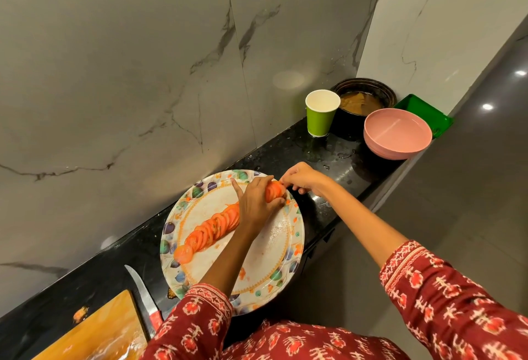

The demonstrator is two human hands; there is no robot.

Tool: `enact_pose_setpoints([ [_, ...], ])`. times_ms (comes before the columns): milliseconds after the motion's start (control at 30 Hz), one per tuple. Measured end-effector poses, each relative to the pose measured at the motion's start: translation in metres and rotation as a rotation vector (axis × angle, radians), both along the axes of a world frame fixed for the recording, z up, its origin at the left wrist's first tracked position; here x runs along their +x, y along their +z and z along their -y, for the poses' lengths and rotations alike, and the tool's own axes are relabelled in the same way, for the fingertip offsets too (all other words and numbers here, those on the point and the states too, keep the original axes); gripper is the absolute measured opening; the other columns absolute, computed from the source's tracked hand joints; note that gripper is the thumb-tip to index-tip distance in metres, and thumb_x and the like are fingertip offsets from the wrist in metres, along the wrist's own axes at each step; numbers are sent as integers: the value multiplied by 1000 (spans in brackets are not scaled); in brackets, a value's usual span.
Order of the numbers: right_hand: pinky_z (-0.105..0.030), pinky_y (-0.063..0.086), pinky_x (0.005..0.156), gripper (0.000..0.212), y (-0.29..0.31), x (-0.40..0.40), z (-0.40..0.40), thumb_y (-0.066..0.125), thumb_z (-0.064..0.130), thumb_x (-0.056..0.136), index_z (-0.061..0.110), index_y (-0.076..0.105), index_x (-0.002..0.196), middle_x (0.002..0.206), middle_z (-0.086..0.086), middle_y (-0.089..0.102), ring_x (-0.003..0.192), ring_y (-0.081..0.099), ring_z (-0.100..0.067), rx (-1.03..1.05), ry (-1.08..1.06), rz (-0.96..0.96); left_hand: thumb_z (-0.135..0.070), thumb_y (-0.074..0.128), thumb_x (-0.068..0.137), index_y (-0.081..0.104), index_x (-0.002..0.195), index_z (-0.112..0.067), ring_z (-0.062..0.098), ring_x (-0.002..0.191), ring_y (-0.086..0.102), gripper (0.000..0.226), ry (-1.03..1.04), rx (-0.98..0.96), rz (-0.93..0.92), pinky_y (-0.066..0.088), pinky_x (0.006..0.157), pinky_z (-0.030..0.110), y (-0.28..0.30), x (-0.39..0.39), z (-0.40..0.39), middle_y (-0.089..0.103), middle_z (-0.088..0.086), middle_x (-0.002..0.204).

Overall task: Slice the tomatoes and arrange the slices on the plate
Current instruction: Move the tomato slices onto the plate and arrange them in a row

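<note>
L hand (253,202) grip clamped on stack of tomato slices (275,190) at far rim of plate (274,248); R hand (301,178) pinches top slice. Slices prob. wet, soft, tear-prone: lift by skin edge. Fanned row (213,228) mid-plate.

Narrow black speckled stone worktop (288,145), large round floral-rimmed white plate (274,248), red-handled steel knife (144,297) beside wooden chopping board (97,331), green paper cup (321,112), dark round pot (368,97), stacked pink bowls (397,134), green plastic tray (425,111), water droplets near the cup
</note>
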State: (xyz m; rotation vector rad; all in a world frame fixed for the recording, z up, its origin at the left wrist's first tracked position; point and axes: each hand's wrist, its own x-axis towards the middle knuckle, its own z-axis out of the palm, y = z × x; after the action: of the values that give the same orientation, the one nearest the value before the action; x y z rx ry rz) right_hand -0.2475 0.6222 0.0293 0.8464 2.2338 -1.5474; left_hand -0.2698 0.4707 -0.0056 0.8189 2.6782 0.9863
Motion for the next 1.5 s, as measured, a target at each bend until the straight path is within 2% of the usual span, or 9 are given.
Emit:
enact_pose_setpoints([
  [200, -17, 36, 44, 7, 1, -4, -2, 65, 6, 83, 4, 66, 90, 75, -5, 60, 60, 50, -9, 5, 7, -25, -42, 74, 74, 48, 131, -18, 23, 119, 48, 67, -2, 4, 10, 37, 105, 43, -2, -3, 1, 53, 6, 130],
  [433, -18, 32, 46, 12, 6, -9, 0, 57, 8, 84, 12, 65, 75, 70, -5, 53, 56, 38, -10, -2, 164, 58, -38, 72, 77, 46, 132, -16, 21, 119, 49, 65, -23, 32, -1, 35, 99, 28, -2, -4, -1, 53, 6, 131],
  [500, -20, 29, 46, 19, 4, -11, 2, 54, 8, 86, 11, 59, 68, 65, -5, 48, 53, 35, -11, 15, 134, 45, -42, 72, 76, 48, 130, -18, 23, 117, 51, 64, -5, 45, 1, 34, 107, 41, -7, -7, 0, 55, 6, 128],
  [667, -18, 29, 41, 19, 0, -8, -2, 59, 9, 87, 12, 59, 69, 61, -3, 48, 47, 35, -9, 45, 57, 14, -48, 70, 76, 52, 126, -21, 23, 118, 52, 59, 36, 5, -38, 10, 112, 62, -12, -10, 2, 58, 4, 125],
  [733, -14, 32, 38, 6, -1, -5, -6, 66, 9, 85, 9, 66, 79, 63, -2, 54, 44, 41, -6, 36, 73, -6, -45, 68, 78, 52, 126, -21, 20, 120, 50, 56, 50, -5, -52, -17, 110, 52, -9, -9, 2, 57, 3, 127],
  [800, -14, 35, 38, 10, -6, -2, -10, 70, 13, 84, 4, 69, 89, 65, -2, 57, 51, 45, -6, 26, 45, -39, -44, 67, 79, 52, 127, -21, 19, 122, 48, 55, 53, -15, -74, -23, 105, 35, -3, -5, 2, 56, 2, 128],
  [1067, -14, 44, 43, 11, -14, -1, -10, 64, 7, 87, 6, 69, 97, 72, -3, 61, 56, 51, -9, 13, -33, -92, -48, 70, 75, 50, 128, -22, 21, 124, 47, 63, 38, -44, -30, -7, 115, 52, -4, -5, 2, 54, 2, 131],
  [1433, -16, 41, 44, 15, -20, -1, 0, 64, 17, 89, 6, 73, 93, 78, -3, 63, 60, 52, -6, 160, -109, -237, -48, 70, 75, 46, 133, -24, 22, 129, 41, 68, 23, -73, -68, -18, 108, 54, -2, -7, 4, 51, 1, 136],
  [1500, -21, 45, 49, 20, -22, 0, -1, 61, 22, 91, 4, 70, 93, 79, -6, 64, 64, 55, -10, 171, -171, -256, -50, 71, 73, 47, 132, -25, 25, 126, 45, 69, 26, -39, -25, 18, 107, 61, -7, -10, 6, 52, 3, 135],
])
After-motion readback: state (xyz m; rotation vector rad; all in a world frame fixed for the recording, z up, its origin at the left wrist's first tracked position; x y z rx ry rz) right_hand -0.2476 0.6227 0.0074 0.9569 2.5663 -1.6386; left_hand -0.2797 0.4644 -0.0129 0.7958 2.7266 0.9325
